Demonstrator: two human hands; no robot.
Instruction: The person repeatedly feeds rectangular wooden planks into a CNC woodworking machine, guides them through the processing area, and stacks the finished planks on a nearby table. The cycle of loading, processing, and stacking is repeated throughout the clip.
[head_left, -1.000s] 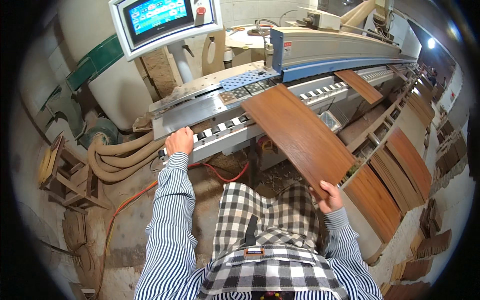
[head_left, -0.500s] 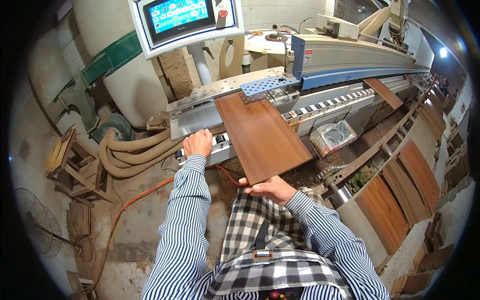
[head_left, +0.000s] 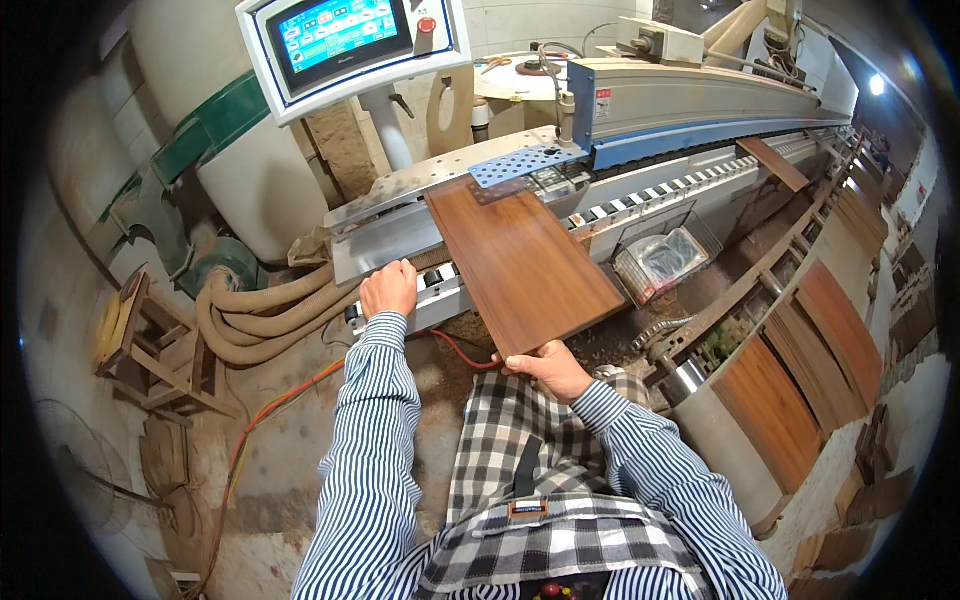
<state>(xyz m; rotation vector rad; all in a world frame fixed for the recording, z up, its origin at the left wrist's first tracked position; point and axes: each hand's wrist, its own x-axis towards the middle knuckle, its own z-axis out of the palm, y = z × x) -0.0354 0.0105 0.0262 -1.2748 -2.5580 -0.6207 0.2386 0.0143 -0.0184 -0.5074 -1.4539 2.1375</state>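
A brown wood-grain board lies with its far end under the blue perforated plate of a long machine. Its near end juts out over the front side toward me. My right hand grips the board's near edge, thumb on top and the other fingers mostly hidden beneath. To the left of the board, my left hand is closed in a fist on the front roller rail. Whatever its fingers may hold is hidden. Farther down the machine lies a second brown board.
A control panel with a lit screen stands at the back left. Ribbed hoses and an orange cable run along the floor. A wire basket hangs at the machine's front. On the right, a roller conveyor carries several boards.
The second board has travelled farther along the machine. My right thumb has shifted onto the near board's top edge. My left hand stays at the rail, and the view has shifted slightly.
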